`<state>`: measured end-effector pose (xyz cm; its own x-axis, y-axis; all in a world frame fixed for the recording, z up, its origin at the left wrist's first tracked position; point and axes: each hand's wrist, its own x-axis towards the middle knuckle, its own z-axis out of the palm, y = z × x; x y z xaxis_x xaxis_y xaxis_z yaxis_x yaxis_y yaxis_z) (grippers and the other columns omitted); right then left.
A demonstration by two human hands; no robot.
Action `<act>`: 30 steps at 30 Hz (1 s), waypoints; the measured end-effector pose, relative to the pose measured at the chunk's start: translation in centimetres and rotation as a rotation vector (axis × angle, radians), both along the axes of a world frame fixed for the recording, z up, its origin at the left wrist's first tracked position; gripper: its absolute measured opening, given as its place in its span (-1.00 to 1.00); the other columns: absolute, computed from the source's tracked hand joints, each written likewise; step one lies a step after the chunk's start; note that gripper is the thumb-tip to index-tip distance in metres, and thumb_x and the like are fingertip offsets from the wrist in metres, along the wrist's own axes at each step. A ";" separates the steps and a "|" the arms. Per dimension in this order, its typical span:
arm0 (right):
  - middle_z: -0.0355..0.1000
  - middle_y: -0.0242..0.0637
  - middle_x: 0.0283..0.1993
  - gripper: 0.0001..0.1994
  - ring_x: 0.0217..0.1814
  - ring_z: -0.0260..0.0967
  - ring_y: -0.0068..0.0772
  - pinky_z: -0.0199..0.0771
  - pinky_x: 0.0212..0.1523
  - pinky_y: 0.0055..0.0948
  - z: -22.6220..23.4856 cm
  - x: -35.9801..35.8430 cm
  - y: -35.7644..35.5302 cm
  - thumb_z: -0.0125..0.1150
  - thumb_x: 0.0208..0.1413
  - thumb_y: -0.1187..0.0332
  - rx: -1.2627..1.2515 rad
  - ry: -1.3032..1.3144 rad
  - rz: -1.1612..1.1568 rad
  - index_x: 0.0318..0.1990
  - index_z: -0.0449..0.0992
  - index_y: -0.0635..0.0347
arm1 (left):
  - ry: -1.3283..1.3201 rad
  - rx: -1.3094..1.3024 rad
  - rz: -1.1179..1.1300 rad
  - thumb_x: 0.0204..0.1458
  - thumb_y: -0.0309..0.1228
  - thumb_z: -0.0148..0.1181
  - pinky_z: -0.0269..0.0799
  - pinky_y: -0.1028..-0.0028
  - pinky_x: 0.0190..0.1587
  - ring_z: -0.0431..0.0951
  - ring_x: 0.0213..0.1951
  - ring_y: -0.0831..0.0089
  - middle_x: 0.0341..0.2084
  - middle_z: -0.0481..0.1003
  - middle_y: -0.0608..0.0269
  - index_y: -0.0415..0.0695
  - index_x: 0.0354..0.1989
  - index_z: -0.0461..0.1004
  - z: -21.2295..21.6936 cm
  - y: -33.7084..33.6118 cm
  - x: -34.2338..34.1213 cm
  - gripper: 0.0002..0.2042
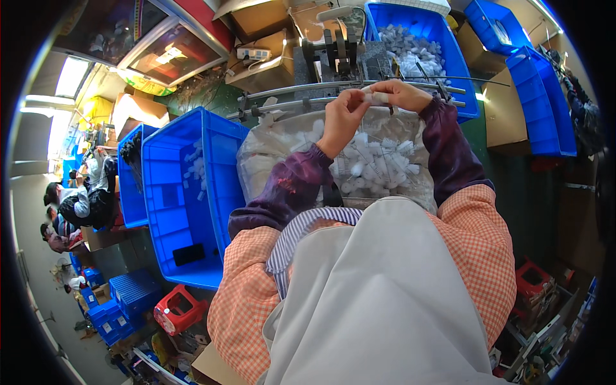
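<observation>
My left hand point(343, 119) and my right hand point(404, 95) meet above a clear plastic bag point(269, 154) filled with several small white plastic parts point(378, 167). Both hands pinch one small white plastic piece point(378, 97) between their fingertips. Purple sleeve covers run down both forearms. Just beyond the hands run two metal rails point(301, 96) of a small machine point(337, 51).
A blue bin point(186, 192) with a few white parts and a dark flat item stands at my left. Another blue bin point(417, 38) of white parts sits behind the machine. Stacked blue bins point(539, 96) stand at right, cardboard boxes point(263, 45) at back. Other people work at far left point(74, 205).
</observation>
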<state>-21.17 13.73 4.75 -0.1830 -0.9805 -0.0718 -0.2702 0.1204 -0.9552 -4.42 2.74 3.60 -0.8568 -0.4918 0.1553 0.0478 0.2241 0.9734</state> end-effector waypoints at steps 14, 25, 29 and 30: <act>0.43 -0.29 -0.28 -0.88 -0.08 0.26 -0.18 0.28 -0.10 -0.28 -9.4 -6.8 -8.6 0.07 -0.09 0.38 0.027 1.206 -0.649 -0.35 0.48 0.07 | -0.418 -1.078 -0.658 -0.22 -0.26 0.26 0.11 0.12 0.02 0.33 -0.04 0.32 -0.23 0.43 0.38 0.02 -0.14 0.39 -4.4 3.7 5.2 -0.60; 0.42 -0.40 -0.19 -0.86 0.01 0.21 -0.26 0.21 -0.04 -0.26 -9.4 -7.1 -8.9 0.05 -0.04 0.30 0.077 1.172 -0.578 -0.31 0.47 -0.01 | -0.327 -0.881 -0.413 -0.12 -0.47 0.09 0.17 0.12 -0.02 0.43 -0.19 0.23 -0.34 0.45 0.22 -0.04 -0.23 0.38 -3.0 1.7 4.8 -0.78; 0.43 -0.40 -0.20 -0.84 0.00 0.24 -0.25 0.21 -0.04 -0.23 -9.0 -6.9 -8.9 0.05 -0.05 0.27 0.067 1.144 -0.596 -0.31 0.49 0.02 | -0.219 -0.768 -0.376 -0.14 -0.56 0.03 0.25 0.27 -0.09 0.40 -0.19 0.14 -0.30 0.42 0.10 -0.12 -0.22 0.37 -3.1 0.8 4.5 -0.75; 0.43 -0.42 -0.20 -0.83 0.00 0.24 -0.28 0.18 -0.03 -0.23 -8.9 -7.0 -9.0 0.05 -0.04 0.26 0.111 1.138 -0.594 -0.29 0.50 0.00 | -0.217 -0.730 -0.371 -0.15 -0.58 0.01 0.27 0.29 -0.10 0.40 -0.19 0.13 -0.29 0.41 0.08 -0.14 -0.21 0.37 -3.4 0.8 4.4 -0.74</act>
<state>-28.16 4.70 -4.10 -0.5987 -0.7271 0.3360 -0.7998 0.5655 -0.2014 0.00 3.50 0.15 -0.9904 -0.0128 0.1376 0.0711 0.8066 0.5867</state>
